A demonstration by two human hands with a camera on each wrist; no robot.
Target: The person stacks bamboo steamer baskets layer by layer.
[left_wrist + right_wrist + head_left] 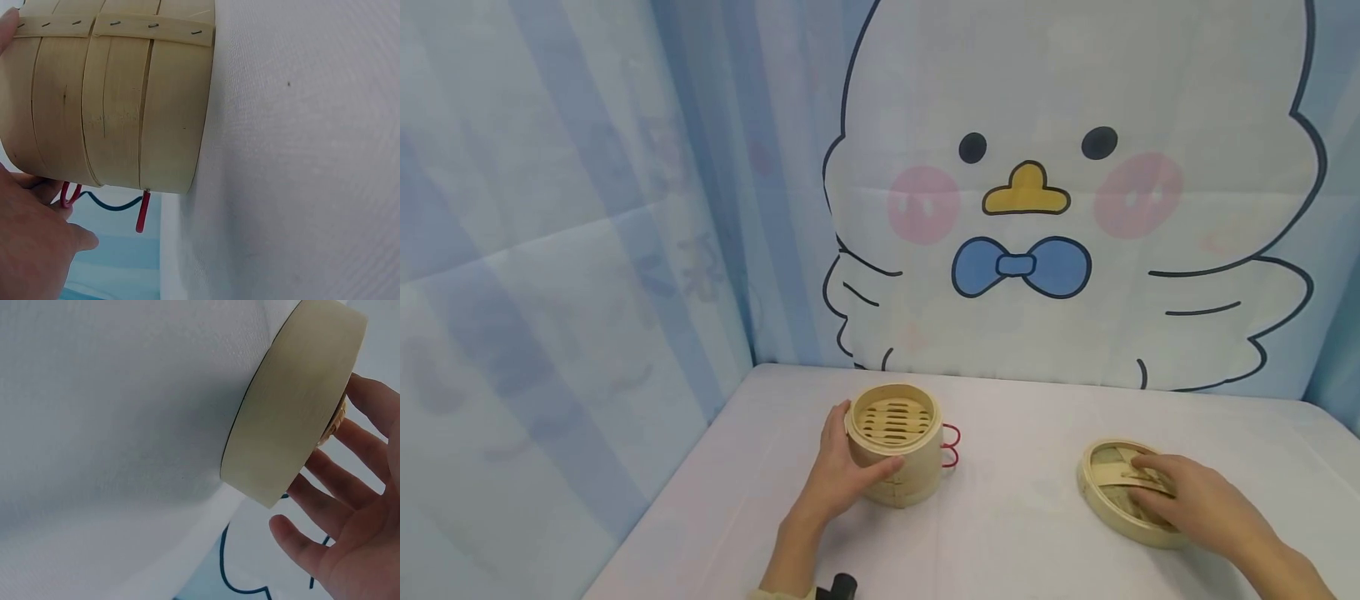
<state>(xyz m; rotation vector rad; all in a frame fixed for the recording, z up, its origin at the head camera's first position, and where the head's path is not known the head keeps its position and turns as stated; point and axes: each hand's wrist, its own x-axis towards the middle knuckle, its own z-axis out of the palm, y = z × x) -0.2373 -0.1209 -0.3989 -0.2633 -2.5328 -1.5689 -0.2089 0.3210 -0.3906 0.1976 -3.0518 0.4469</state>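
A stacked round bamboo steamer (902, 471) stands on the white table, its slatted top uncovered. My left hand (837, 477) grips it from the left, thumb across the front and fingers round the far side. Red loops (143, 212) stick out from the steamer's side. To the right is the round bamboo lid (1097, 493) with a woven top and a strap handle. My right hand (1210, 504) pinches that handle between thumb and fingers. In the right wrist view the lid (294, 406) shows edge-on, its lower rim close against the tablecloth.
White cloth covers the table (1007, 517). A curtain (587, 208) hangs along the left side, and a backdrop with a cartoon bird (1030, 333) rises behind the far edge. A black device (842, 586) sits at my left wrist.
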